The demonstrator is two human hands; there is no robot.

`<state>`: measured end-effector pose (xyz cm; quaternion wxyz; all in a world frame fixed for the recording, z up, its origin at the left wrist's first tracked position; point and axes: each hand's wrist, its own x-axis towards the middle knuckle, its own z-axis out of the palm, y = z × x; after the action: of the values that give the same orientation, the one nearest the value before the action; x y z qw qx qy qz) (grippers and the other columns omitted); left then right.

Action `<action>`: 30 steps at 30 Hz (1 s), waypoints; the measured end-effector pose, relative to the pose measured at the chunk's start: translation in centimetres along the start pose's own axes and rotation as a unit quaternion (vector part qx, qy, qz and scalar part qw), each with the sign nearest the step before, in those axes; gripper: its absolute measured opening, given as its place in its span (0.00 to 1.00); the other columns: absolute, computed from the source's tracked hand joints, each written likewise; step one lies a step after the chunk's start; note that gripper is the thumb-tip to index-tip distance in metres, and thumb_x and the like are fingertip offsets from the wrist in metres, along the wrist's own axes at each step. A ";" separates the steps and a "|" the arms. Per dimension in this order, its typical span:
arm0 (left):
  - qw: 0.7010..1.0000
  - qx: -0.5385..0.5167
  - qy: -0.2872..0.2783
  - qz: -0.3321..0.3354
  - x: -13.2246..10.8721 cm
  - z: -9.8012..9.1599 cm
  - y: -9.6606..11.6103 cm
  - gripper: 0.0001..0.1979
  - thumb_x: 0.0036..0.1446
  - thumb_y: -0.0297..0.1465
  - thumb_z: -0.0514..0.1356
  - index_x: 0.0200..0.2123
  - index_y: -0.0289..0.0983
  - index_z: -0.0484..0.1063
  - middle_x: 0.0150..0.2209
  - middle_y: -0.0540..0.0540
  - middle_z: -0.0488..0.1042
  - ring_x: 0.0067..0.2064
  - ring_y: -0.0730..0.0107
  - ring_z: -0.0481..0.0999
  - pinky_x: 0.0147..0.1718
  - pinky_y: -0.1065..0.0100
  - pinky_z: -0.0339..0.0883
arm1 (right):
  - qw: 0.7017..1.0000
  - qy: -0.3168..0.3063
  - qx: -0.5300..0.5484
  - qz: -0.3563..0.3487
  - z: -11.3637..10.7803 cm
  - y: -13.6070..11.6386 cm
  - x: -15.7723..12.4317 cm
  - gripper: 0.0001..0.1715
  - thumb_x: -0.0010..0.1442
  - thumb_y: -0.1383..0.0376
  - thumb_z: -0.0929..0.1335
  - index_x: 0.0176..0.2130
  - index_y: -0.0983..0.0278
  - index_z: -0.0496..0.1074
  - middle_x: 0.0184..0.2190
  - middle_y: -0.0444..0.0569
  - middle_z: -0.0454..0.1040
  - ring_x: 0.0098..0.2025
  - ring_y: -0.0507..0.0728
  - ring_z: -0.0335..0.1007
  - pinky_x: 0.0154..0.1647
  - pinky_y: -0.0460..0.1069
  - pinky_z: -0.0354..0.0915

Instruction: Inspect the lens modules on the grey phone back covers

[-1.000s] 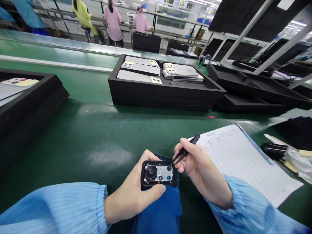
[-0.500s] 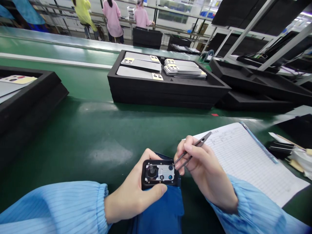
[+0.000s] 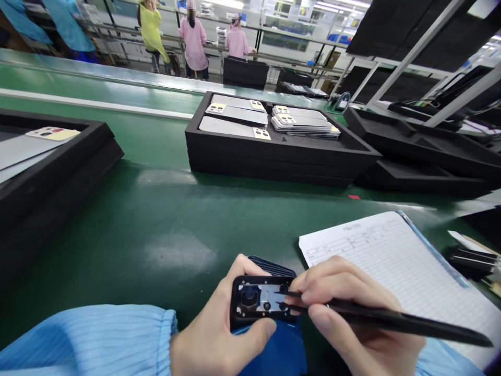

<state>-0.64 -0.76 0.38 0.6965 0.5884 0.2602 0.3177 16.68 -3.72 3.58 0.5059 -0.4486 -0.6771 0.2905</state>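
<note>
My left hand (image 3: 223, 324) grips a small black-rimmed camera plate (image 3: 256, 298), thumb along its near edge and fingers behind. Round lens openings and a silvery inner panel show on the plate. Below and behind it are blue panels (image 3: 282, 352) that look like phone back covers; how they join the plate is hidden. In my right hand (image 3: 352, 292) is a pair of black tweezers (image 3: 410, 321), pinched between thumb and fingers. Slightly parted, the tips lie over the right part of the plate; I cannot tell whether they touch it.
Ahead stands a black tray (image 3: 266, 162) with stacked pale panels (image 3: 303, 125). Another black tray (image 3: 58, 172) is at left. A printed sheet (image 3: 376, 250) lies right, beside scattered tools (image 3: 473, 258). More black trays (image 3: 422, 141) sit back right. Several people work in the background.
The tweezers have turned, from handle up to lying nearly level, with their tips now further left over the plate. My right hand has rolled over. The view has shifted slightly.
</note>
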 end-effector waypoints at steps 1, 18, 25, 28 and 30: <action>1.000 -0.007 0.002 -0.002 0.0 0.0 0.0 0.13 0.52 0.21 0.54 0.39 0.40 0.56 0.36 0.51 0.65 0.36 0.76 0.66 0.36 0.73 0.62 | 1.000 -0.012 -0.012 -0.006 -0.1 0.0 -0.1 0.07 0.52 0.73 0.68 0.32 0.62 0.71 0.27 0.46 0.72 0.29 0.54 0.71 0.27 0.47 0.69; 0.999 -0.025 0.011 -0.031 -0.1 0.3 0.3 0.15 0.49 0.20 0.55 0.38 0.40 0.56 0.35 0.51 0.65 0.34 0.77 0.66 0.35 0.74 0.63 | 0.996 0.078 -0.050 -0.007 1.6 0.0 -1.3 0.09 0.55 0.71 0.63 0.27 0.63 0.71 0.24 0.48 0.72 0.24 0.53 0.70 0.22 0.46 0.67; 0.999 -0.013 0.029 -0.035 0.1 0.4 0.4 0.14 0.47 0.21 0.56 0.36 0.39 0.57 0.33 0.51 0.64 0.32 0.76 0.65 0.33 0.73 0.63 | 0.998 0.005 -0.064 -0.020 1.0 -0.1 -1.1 0.10 0.53 0.77 0.63 0.29 0.63 0.70 0.26 0.47 0.73 0.26 0.52 0.72 0.24 0.45 0.68; 0.999 -0.010 0.026 -0.037 0.0 0.4 0.2 0.13 0.49 0.21 0.56 0.37 0.39 0.57 0.33 0.51 0.64 0.32 0.77 0.65 0.33 0.74 0.63 | 0.995 0.066 -0.073 -0.004 1.8 -0.1 -1.3 0.10 0.53 0.75 0.63 0.27 0.63 0.70 0.24 0.46 0.73 0.24 0.51 0.70 0.23 0.44 0.66; 0.999 -0.005 0.028 -0.032 -0.1 0.3 0.0 0.13 0.50 0.21 0.55 0.37 0.39 0.57 0.33 0.51 0.64 0.33 0.77 0.65 0.33 0.74 0.63 | 0.991 0.115 -0.068 0.008 2.5 -0.1 -1.4 0.10 0.54 0.74 0.63 0.25 0.63 0.69 0.22 0.45 0.72 0.23 0.50 0.69 0.22 0.44 0.65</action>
<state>-0.45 -1.01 0.48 0.7020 0.5668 0.2966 0.3130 14.43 -4.87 2.33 0.5463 -0.5177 -0.6290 0.1948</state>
